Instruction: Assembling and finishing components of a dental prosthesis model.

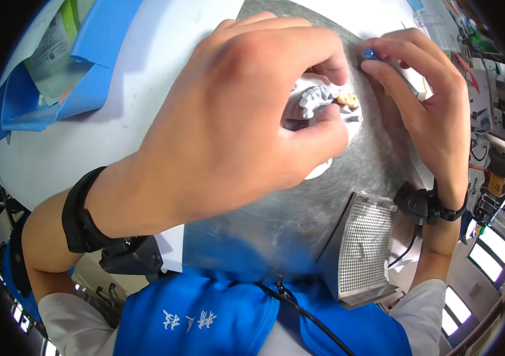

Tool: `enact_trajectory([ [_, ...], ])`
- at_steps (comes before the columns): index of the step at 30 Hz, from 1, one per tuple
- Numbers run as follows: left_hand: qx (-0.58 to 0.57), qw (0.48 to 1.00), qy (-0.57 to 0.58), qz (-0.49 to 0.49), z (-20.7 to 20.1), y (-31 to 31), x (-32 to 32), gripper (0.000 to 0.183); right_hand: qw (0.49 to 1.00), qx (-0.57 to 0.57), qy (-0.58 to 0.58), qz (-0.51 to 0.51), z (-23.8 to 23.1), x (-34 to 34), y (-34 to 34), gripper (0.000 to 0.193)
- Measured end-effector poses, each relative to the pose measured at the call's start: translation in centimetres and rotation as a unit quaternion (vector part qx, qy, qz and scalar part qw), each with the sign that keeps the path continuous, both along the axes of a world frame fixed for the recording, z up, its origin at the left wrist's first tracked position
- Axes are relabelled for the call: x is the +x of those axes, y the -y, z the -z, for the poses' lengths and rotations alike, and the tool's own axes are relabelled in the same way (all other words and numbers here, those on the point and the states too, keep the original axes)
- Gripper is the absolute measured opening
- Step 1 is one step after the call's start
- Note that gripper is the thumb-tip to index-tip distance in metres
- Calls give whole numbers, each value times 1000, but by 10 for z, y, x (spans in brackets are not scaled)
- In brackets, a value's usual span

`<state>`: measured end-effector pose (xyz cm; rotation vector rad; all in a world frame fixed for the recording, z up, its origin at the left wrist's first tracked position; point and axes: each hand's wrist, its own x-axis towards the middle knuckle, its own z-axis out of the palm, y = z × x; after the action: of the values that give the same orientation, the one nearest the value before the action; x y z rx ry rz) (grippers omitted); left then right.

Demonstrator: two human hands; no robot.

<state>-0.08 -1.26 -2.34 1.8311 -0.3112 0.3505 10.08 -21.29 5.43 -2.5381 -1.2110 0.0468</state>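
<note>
A pale grey and white dental model with one yellow tooth section (319, 98) is over the scratched grey metal worktop (264, 237), toward its far edge. The left hand (246, 101) holds it, thumb and forefinger curled around the teeth. By the worktop's right edge, the right hand (427, 89) pinches a small shiny blue rounded piece (369, 53). A silver perforated metal panel (368, 243) stands at the near right corner.

matt plaster-like cast (317, 98), glossy blue bead (369, 53), scratched metal plate (270, 231) with dull shine, metal screen (368, 243) rough from many holes, softly wrinkled cloth vest (205, 338), smooth plastic-looking blue box (101, 44), matt rubber-like wristbands (77, 210)
</note>
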Motion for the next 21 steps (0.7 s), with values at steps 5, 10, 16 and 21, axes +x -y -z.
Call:
enact_trajectory([
  [5, 84, 996, -12, 16, -24, -5, -2, 21, 986, 139, -26, -87, 3, 3, 7, 17],
  [10, 116, 992, 23, 34, -22, -5, 5, 18, 949, 240, -183, -89, -14, -12, 22, 23],
  [16, 113, 993, 36, 8, -18, -5, 3, 15, 936, 266, -217, -81, 4, -14, 18, 22],
  [21, 109, 993, 54, -8, -17, -4, 2, 14, 939, 254, -213, -93, 2, -15, 18, 22],
])
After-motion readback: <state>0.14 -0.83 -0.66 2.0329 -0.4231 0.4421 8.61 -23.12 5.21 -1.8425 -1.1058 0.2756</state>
